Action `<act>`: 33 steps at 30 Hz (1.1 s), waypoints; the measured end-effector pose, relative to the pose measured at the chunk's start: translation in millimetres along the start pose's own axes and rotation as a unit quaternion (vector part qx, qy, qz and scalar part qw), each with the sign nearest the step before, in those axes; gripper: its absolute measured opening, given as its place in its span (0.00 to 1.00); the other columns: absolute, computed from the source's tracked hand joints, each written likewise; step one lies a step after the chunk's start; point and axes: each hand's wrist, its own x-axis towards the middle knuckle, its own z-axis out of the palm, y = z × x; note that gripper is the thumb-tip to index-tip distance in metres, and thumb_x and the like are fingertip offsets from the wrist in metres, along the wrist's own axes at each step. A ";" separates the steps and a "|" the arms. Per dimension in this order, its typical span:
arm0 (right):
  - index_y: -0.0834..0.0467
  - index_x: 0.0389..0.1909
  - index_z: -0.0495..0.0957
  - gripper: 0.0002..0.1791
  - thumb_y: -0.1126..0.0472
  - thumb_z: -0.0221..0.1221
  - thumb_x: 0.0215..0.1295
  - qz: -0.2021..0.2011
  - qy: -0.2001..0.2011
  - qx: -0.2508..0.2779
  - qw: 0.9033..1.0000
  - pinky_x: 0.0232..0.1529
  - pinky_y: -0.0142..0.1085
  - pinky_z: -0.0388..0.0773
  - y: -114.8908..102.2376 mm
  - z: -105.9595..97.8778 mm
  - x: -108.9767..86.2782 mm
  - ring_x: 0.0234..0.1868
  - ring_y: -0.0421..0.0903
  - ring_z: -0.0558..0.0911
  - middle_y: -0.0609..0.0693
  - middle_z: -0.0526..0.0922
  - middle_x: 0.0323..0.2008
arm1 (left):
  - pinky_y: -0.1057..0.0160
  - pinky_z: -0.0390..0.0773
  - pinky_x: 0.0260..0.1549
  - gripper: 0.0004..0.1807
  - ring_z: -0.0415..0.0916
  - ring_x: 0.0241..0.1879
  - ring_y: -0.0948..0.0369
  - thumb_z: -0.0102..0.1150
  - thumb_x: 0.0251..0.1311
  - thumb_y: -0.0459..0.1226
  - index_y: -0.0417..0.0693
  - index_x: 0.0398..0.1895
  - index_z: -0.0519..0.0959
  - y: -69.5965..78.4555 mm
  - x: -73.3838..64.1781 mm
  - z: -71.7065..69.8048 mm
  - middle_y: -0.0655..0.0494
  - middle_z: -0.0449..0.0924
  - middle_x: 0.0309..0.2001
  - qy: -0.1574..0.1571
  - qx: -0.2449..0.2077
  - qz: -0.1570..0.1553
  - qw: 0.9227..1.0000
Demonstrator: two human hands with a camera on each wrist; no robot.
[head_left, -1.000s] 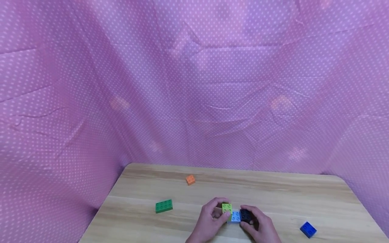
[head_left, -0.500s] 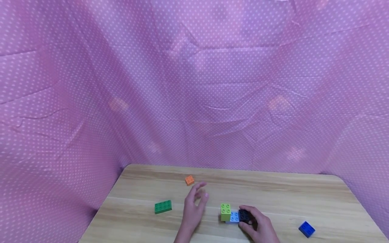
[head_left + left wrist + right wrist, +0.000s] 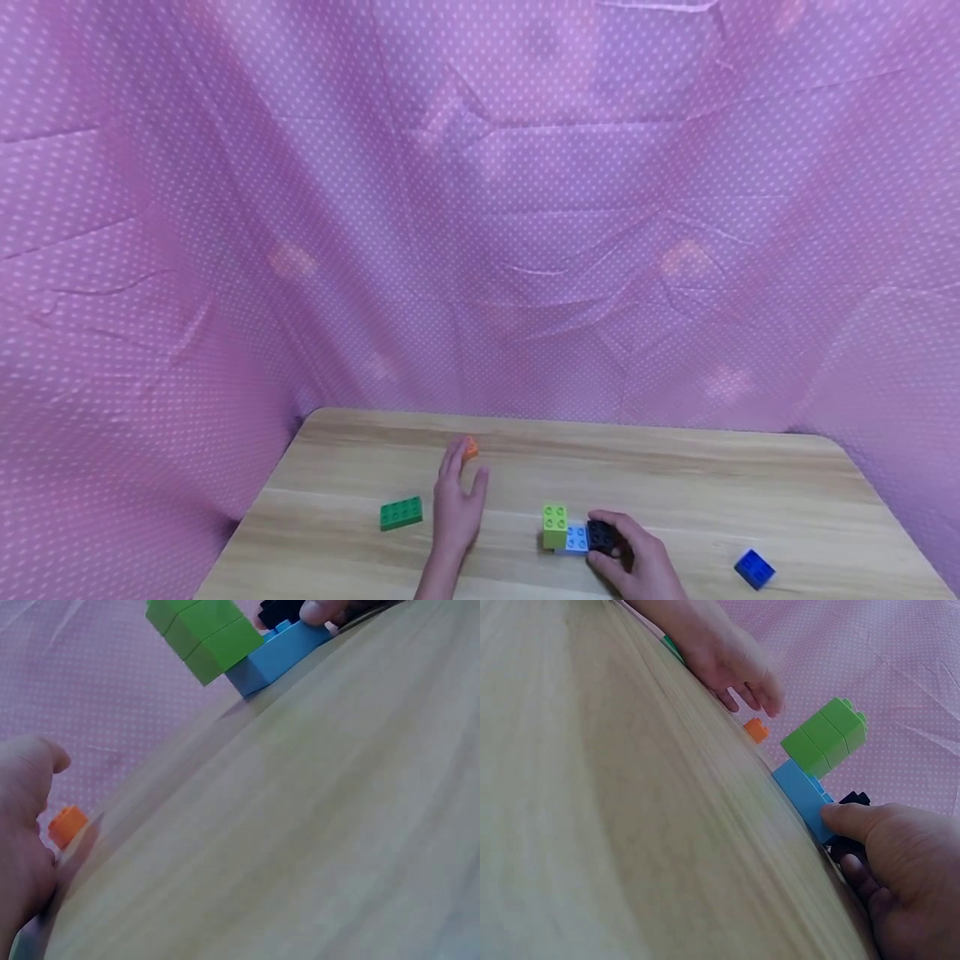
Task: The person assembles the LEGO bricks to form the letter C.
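On the counter (image 3: pixel 690 475), the right hand (image 3: pixel 637 554) clamps fingers on the black brick (image 3: pixel 600 535). The left hand (image 3: pixel 457 505), fingers apart near the orange brick (image 3: pixel 472 448), suggests reaching; next calls for pinching.

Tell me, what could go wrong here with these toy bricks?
The left hand might nudge the orange brick away, perhaps toward the far edge of the table behind it.

The lime stack stands at one end of the light blue brick, so a knock there might tip or loosen it.

The right hand holds the black brick; a sudden jerk might shift the light blue brick too.
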 end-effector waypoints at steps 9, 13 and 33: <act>0.50 0.63 0.81 0.28 0.58 0.76 0.61 -0.002 0.008 0.001 1.000 0.41 0.29 0.79 2.1 2.3 -0.8 0.43 0.35 0.80 0.49 0.84 0.57 | 0.32 0.61 0.71 0.31 0.62 0.76 0.42 0.70 0.66 0.34 0.38 0.71 0.74 -1.2 -4.5 4.2 0.42 0.70 0.74 -0.042 0.091 0.027 0.995; 0.51 0.62 0.82 0.28 0.58 0.76 0.61 -0.005 0.018 0.001 1.000 0.40 0.29 0.79 -0.1 2.4 -1.3 0.42 0.35 0.80 0.49 0.85 0.57 | 0.39 0.71 0.66 0.21 0.72 0.66 0.47 0.72 0.61 0.28 0.39 0.58 0.84 -0.2 -4.1 5.2 0.48 0.80 0.63 -0.012 0.068 0.051 0.996; 0.48 0.62 0.81 0.28 0.58 0.77 0.60 0.008 0.014 -0.003 1.000 0.44 0.30 0.79 -1.3 1.9 1.2 0.47 0.37 0.81 0.47 0.85 0.58 | 0.35 0.63 0.71 0.26 0.74 0.68 0.46 0.77 0.59 0.34 0.49 0.62 0.83 -1.6 -4.3 5.8 0.50 0.82 0.65 -0.083 0.102 0.039 0.990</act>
